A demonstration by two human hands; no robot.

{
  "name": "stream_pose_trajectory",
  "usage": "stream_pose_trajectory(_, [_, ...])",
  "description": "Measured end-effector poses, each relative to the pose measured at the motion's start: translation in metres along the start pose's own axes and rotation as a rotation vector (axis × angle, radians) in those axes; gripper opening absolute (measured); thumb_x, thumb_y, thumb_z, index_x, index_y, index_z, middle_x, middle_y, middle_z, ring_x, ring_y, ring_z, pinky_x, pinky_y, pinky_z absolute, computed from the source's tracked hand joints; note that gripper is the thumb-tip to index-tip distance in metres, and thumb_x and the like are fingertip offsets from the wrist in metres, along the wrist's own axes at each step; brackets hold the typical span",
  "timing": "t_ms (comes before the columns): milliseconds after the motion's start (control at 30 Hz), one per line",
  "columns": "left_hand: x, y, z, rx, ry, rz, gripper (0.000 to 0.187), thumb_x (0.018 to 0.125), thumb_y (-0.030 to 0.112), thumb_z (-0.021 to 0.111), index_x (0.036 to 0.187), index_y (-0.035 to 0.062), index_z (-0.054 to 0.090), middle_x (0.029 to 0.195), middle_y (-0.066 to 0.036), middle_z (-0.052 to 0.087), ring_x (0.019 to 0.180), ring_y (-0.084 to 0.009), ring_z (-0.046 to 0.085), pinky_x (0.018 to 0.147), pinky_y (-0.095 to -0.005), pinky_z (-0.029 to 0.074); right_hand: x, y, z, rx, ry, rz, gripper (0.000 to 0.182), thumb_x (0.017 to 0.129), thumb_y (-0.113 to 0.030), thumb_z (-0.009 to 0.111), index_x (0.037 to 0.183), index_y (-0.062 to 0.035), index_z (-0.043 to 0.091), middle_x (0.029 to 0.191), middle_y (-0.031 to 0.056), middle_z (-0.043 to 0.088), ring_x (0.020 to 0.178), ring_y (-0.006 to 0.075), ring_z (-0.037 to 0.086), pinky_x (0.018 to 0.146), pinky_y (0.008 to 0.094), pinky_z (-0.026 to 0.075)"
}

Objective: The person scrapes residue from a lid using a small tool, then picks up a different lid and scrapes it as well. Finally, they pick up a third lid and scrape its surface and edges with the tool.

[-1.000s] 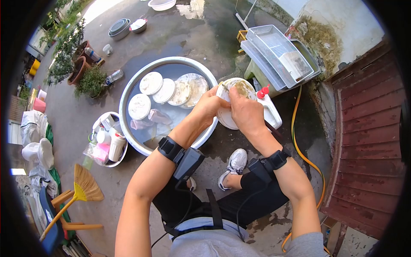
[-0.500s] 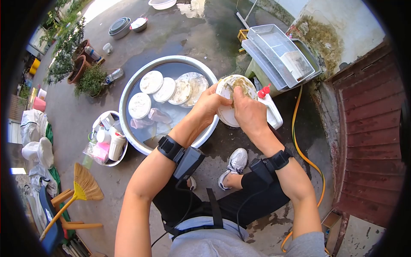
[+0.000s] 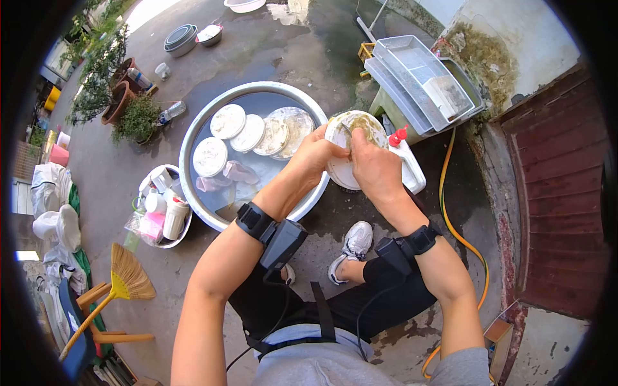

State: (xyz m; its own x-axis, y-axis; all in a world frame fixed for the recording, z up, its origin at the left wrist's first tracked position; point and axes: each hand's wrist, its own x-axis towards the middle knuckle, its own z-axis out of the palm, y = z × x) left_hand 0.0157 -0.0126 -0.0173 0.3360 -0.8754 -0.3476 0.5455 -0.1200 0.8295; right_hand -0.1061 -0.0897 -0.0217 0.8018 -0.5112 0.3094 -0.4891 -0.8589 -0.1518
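Surroundings, left to right: broom (image 3: 132,273) leaning by a wooden stool (image 3: 122,338); potted plants (image 3: 138,119) with a clear bottle (image 3: 172,113) lying beside them; white basin (image 3: 187,230) packed with bottles and containers, just beside the big tub (image 3: 184,157). Farther back, stacked basins (image 3: 180,42) and a small bowl (image 3: 210,36). The tub holds water, five soiled round covers (image 3: 228,121) and a pale pink cloth (image 3: 238,172). The left forearm crosses above the tub and hides part of its rim. A white jug (image 3: 412,170) with a red top stands close by the right grip (image 3: 375,168); beyond it, clear bins (image 3: 418,80) and a yellow hose (image 3: 449,215).

Surface and room: outdoor concrete ground (image 3: 257,61), damp in patches. At right, a stained pale wall (image 3: 541,38) and a dark red door (image 3: 560,206).

Specimen: white round lid (image 3: 341,172), tilted, held at the right side of the tub, before the person. Brown-yellow grime covers much of its upper part; the lower part is whiter. The left grip (image 3: 317,154) is closed on its left edge. The right grip is clenched around a small tool (image 3: 346,129), its grey tip at the lid's face.
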Motion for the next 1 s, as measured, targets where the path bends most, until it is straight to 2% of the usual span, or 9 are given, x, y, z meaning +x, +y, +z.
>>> stream_pose_trajectory(200, [0.001,-0.003,0.000,0.052,0.019,-0.011,0.053,0.077,-0.009,0.057,0.127,0.0048,0.051,0.114,-0.009,0.063,0.104,-0.0202,0.061,0.088,-0.0354,0.050,0.006,0.004,-0.006,-0.051,-0.032,0.101,0.013,0.086,-0.011,0.053,0.098,-0.0061,0.050,0.063,0.0137,0.065,0.058,0.0311,0.068,0.049,0.0417,0.053])
stream_pose_trajectory(433, [-0.001,0.001,0.001,0.006,-0.008,0.000,0.053,0.077,-0.009,0.058,0.128,0.0051,0.051,0.117,-0.009,0.062,0.105,-0.0205,0.061,0.089,-0.0347,0.049,0.002,0.003,-0.003,-0.022,-0.040,0.042,0.019,0.085,-0.011,0.052,0.103,-0.0051,0.051,0.061,0.0134,0.065,0.058,0.0317,0.068,0.049,0.0419,0.053])
stream_pose_trajectory(533, [-0.002,0.003,0.001,0.056,-0.016,-0.010,0.055,0.078,-0.008,0.057,0.130,0.0055,0.050,0.118,-0.010,0.061,0.106,-0.0207,0.060,0.090,-0.0350,0.049,0.004,0.007,-0.005,-0.048,-0.095,0.131,0.019,0.085,-0.012,0.053,0.104,-0.0052,0.051,0.064,0.0142,0.065,0.059,0.0324,0.068,0.050,0.0421,0.053])
stream_pose_trajectory(600, [-0.001,0.004,-0.003,0.037,-0.055,-0.024,0.057,0.078,-0.008,0.056,0.133,0.0057,0.049,0.119,-0.010,0.061,0.107,-0.0207,0.060,0.091,-0.0351,0.048,0.000,0.008,-0.003,-0.017,-0.009,-0.003,0.016,0.086,-0.011,0.053,0.101,-0.0062,0.050,0.067,0.0138,0.065,0.060,0.0318,0.068,0.050,0.0413,0.053])
stream_pose_trajectory(733, [0.001,0.005,-0.007,0.020,-0.085,-0.042,0.058,0.078,-0.009,0.057,0.134,0.0058,0.048,0.119,-0.010,0.061,0.106,-0.0207,0.060,0.090,-0.0354,0.048,-0.004,0.010,0.002,0.037,0.005,-0.090,0.014,0.088,-0.012,0.051,0.100,-0.0049,0.048,0.067,0.0129,0.063,0.058,0.0344,0.064,0.047,0.0442,0.049])
stream_pose_trajectory(833, [-0.001,0.007,-0.006,0.042,-0.086,-0.048,0.058,0.078,-0.009,0.057,0.134,0.0057,0.048,0.119,-0.010,0.061,0.106,-0.0203,0.060,0.090,-0.0355,0.049,-0.005,0.005,0.000,0.106,0.048,-0.155,0.015,0.087,-0.010,0.052,0.101,-0.0054,0.049,0.068,0.0116,0.063,0.058,0.0328,0.065,0.047,0.0423,0.049])
stream_pose_trajectory(900, [0.000,0.006,-0.007,0.045,-0.074,-0.036,0.057,0.077,-0.010,0.057,0.132,0.0054,0.049,0.117,-0.010,0.061,0.105,-0.0201,0.060,0.088,-0.0354,0.050,-0.003,0.004,-0.001,-0.041,0.010,-0.084,0.012,0.087,-0.011,0.053,0.097,-0.0082,0.048,0.067,0.0108,0.065,0.059,0.0280,0.068,0.047,0.0390,0.052])
stream_pose_trajectory(1000, [0.000,0.004,-0.004,0.079,-0.039,-0.038,0.055,0.077,-0.010,0.057,0.129,0.0049,0.052,0.114,-0.010,0.063,0.103,-0.0202,0.062,0.087,-0.0351,0.050,-0.001,0.005,-0.001,-0.123,-0.001,-0.030,0.013,0.086,-0.011,0.054,0.097,-0.0086,0.048,0.067,0.0099,0.065,0.059,0.0263,0.068,0.045,0.0380,0.052])
